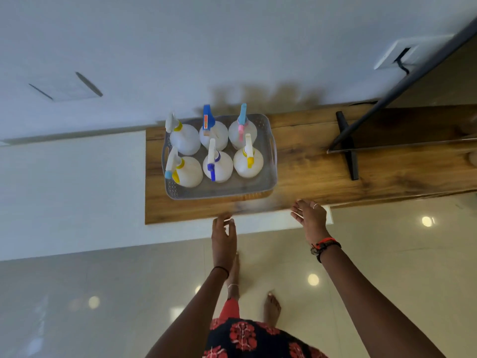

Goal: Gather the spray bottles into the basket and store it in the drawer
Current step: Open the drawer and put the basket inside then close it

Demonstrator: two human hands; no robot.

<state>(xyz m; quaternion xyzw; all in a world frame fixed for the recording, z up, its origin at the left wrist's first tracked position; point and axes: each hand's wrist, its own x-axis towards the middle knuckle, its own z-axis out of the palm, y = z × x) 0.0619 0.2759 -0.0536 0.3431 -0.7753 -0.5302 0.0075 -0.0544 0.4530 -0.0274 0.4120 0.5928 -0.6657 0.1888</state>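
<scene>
A grey perforated basket (268, 177) stands on the left end of a wooden cabinet top (309, 166). Several white spray bottles with blue, pink and yellow triggers stand upright inside it in two rows, for instance one with a blue trigger (218, 167). My left hand (224, 237) reaches toward the cabinet's front edge just below the basket, fingers extended, holding nothing. My right hand (311, 218) hovers open at the front edge to the right of the basket, also empty. No drawer is visible from this angle.
A TV screen edge and its black stand foot (348, 148) occupy the cabinet top to the right. A white wall rises behind with a socket plate (410, 51). Glossy tiled floor (103, 293) lies below, and my bare feet stand close to the cabinet.
</scene>
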